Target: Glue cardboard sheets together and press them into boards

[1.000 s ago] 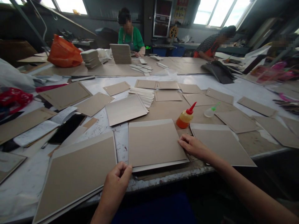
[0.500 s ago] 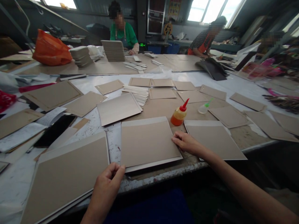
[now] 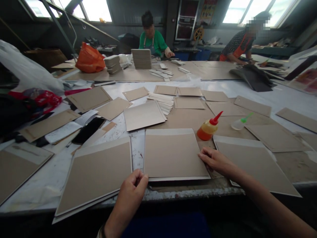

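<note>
A grey-brown cardboard sheet (image 3: 173,155) with pale strips along its far and near edges lies in front of me at the table's near edge. My left hand (image 3: 131,191) pinches its near left corner between thumb and fingers. At its right edge, my right hand (image 3: 214,160) is closed with the fingertips on the board. Left of it lie stacked cardboard sheets (image 3: 96,175) with similar pale borders. Another bordered sheet (image 3: 255,165) lies on the right, partly behind my right forearm. Just beyond my right hand stands a squeeze bottle (image 3: 207,130) with orange liquid and a red nozzle.
A small bottle with a green tip (image 3: 239,124) stands farther right. Beyond are a tilted board (image 3: 143,115), a fanned stack of pale strips (image 3: 162,103) and several smaller boards. A black phone-like slab (image 3: 89,130) lies left. Two people work across the table.
The view has swung left, so the table's contents sit farther right. The central sheet lies straighter, its near pale strip narrower. Both hands keep hold of it. The green-clad person's arm has reached out.
</note>
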Demonstrator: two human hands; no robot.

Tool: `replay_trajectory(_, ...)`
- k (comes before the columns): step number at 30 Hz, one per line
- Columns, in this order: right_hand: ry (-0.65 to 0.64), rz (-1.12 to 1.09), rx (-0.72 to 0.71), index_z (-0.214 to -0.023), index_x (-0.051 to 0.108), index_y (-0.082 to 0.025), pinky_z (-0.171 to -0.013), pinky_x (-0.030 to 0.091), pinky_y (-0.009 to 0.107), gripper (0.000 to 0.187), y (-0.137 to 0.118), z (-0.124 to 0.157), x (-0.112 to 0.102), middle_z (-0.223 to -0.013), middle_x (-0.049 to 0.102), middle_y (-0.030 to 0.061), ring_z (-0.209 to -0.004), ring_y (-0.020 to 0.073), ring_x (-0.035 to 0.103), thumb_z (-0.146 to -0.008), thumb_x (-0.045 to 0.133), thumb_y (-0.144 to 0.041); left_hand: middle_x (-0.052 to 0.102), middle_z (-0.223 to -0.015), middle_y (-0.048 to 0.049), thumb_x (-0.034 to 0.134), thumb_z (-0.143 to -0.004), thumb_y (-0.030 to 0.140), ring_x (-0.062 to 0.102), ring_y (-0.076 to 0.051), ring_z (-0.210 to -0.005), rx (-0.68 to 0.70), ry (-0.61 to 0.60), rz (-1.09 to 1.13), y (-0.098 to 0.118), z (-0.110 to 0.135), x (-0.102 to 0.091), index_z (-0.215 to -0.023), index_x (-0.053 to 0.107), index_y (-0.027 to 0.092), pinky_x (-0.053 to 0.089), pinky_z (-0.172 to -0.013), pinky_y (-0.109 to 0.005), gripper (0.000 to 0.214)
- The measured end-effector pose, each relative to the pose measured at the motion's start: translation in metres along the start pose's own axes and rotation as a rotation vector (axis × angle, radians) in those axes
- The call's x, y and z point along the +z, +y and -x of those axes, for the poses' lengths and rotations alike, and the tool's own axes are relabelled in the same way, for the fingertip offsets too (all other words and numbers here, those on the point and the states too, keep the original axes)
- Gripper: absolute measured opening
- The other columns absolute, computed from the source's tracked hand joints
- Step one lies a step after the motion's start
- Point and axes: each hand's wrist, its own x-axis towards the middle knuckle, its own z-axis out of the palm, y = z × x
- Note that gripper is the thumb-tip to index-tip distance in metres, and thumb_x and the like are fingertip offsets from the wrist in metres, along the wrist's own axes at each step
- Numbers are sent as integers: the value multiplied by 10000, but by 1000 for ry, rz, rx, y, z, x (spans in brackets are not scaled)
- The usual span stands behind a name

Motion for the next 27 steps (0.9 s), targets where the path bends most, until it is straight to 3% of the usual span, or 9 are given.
replay_trajectory(27, 4, 49, 5, -631, 351, -237, -485, 355, 250, 237, 1, -1, 1, -457, 471, -38, -429, 133, 466, -790, 359, -412, 305, -491, 59, 454, -643, 501, 305, -103, -497, 2, -12, 103, -6, -2, 2, -527, 360, 204, 262, -487, -225, 332)
